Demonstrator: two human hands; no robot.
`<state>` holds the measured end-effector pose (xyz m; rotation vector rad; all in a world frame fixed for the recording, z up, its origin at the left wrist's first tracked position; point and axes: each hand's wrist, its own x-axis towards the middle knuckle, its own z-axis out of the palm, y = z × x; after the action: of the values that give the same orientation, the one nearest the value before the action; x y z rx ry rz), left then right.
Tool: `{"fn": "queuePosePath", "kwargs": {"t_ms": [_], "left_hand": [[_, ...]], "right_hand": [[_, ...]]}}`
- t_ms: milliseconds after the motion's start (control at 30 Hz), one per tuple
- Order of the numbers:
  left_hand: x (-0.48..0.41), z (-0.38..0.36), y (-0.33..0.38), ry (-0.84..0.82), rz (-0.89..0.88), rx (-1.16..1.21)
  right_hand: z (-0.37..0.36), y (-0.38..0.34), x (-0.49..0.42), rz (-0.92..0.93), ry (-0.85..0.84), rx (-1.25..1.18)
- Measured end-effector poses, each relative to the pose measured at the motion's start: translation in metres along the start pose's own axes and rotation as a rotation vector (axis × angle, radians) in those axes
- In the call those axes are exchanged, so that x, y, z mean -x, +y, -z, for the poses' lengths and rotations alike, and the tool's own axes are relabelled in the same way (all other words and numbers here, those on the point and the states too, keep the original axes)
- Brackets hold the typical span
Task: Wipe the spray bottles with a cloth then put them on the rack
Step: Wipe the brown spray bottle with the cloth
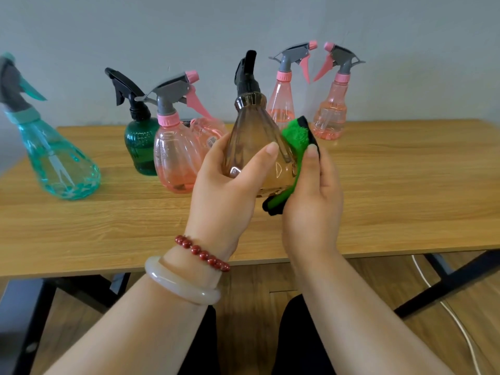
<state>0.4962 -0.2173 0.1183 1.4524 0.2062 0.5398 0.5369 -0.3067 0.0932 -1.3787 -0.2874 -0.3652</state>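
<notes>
Fluffy cloth (pixel 296 135); conical, probably plastic bottle (pixel 253 136).

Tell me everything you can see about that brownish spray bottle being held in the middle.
The brown spray bottle looks like translucent, glossy plastic, with a ribbed, cone-shaped body and a black trigger head. It is upright, held over the wooden table, and the left hand grips it around the body. The right hand presses a green cloth with black edging against its right side.

Nothing can be read: the small sticker (pixel 212 141) on a pink bottle (pixel 206 128) and the raised marks on the dark green bottle (pixel 140 143) are too blurred.
</notes>
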Motion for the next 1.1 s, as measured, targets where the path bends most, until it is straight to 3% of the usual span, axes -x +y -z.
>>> {"fn": "queuePosePath", "kwargs": {"t_ms": [67, 167, 200, 233, 333, 400, 500, 633, 833, 1033, 1100], "left_hand": [[-0.001, -0.001, 0.000, 0.028, 0.005, 0.004], [-0.005, 0.000, 0.000, 0.078, 0.001, -0.026], [-0.005, 0.000, 0.001, 0.075, -0.021, -0.040], [-0.004, 0.001, 0.000, 0.066, -0.053, -0.054], [0.003, 0.001, 0.000, 0.010, -0.156, -0.109], [0.005, 0.003, -0.002, -0.002, -0.228, -0.197], [0.002, 0.004, -0.001, 0.003, -0.324, -0.428], [0.002, 0.004, 0.000, -0.026, -0.381, -0.560], [0.004, 0.000, -0.001, -0.100, -0.286, -0.466], [-0.002, 0.003, -0.001, -0.032, -0.273, -0.221], [0.001, 0.004, -0.002, -0.025, -0.290, -0.239]], "right_hand": [[-0.002, -0.004, 0.007, -0.017, -0.011, 0.012], [-0.004, -0.005, 0.026, 0.354, -0.077, 0.155], [-0.003, -0.003, 0.025, 0.384, -0.100, 0.152], [-0.003, -0.003, 0.021, 0.319, -0.100, 0.113], [-0.002, -0.006, 0.005, -0.137, -0.069, -0.179], [-0.001, -0.008, 0.004, -0.255, -0.133, -0.270], [-0.002, -0.010, 0.004, -0.216, -0.113, -0.259], [0.001, -0.012, 0.001, -0.157, -0.066, -0.182], [0.002, -0.014, 0.003, -0.053, -0.085, -0.084], [0.003, -0.012, 0.015, 0.268, -0.172, 0.044], [0.005, -0.006, 0.006, 0.176, -0.127, 0.008]]}}
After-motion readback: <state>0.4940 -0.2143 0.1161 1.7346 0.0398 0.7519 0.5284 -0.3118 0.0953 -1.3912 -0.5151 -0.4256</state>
